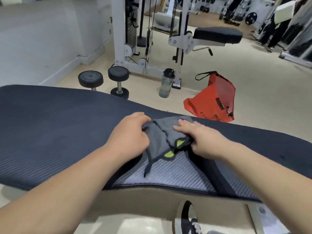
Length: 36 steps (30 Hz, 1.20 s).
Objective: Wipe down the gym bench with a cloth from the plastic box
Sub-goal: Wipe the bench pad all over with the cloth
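Note:
A long dark padded gym bench [59, 132] runs across the view, with a lighter grey woven panel at its near edge. A grey cloth [162, 139] with dark trim and a yellow-green patch lies crumpled on the bench's middle. My left hand [130, 135] pinches the cloth's left side. My right hand [197, 137] lies on its right side, fingers over the fabric and thumb gripping its lower corner. The plastic box is not in view.
Beyond the bench on the floor stand two black dumbbells [104, 80], a clear water bottle [166, 83] and an orange bag [212, 102]. A white cable machine with a padded seat [217, 34] stands farther back. People stand at the far right. My shoe [189, 218] is below.

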Available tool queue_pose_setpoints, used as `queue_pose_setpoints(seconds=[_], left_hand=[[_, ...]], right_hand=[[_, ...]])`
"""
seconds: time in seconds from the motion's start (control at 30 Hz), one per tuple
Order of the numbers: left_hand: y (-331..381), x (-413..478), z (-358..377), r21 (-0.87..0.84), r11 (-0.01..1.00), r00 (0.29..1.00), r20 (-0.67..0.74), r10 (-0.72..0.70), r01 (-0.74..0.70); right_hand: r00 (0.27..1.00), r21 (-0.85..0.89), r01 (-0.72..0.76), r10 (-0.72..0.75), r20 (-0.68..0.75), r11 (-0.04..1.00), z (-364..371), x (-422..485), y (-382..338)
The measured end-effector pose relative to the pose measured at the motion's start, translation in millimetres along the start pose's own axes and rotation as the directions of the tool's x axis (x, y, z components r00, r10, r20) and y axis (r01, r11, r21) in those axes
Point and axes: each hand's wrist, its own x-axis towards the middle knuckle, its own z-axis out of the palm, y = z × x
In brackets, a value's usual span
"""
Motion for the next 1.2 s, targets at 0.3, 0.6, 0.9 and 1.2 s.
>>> queue_pose_setpoints(seconds=[0.3,0.6,0.9,1.2], left_hand=[[-10,3,1,0.038,0.999,0.999,-0.041,-0.017,0.019],[-16,0,7,0.076,0.997,1.000,-0.011,0.000,0.001],[-16,-7,6,0.087,0.995,0.999,0.002,0.054,-0.054],[-11,-17,1,0.084,0.995,0.998,0.041,0.051,-0.054]], right_hand=[[1.000,-0.058,0.022,-0.021,0.018,0.998,15,13,-33],[0.972,-0.102,-0.236,0.236,-0.018,0.966,-3,11,16],[0.970,-0.288,-0.086,0.146,0.195,0.954,17,-46,-81],[0.965,-0.187,-0.210,0.234,0.117,0.960,2,-17,-24]])
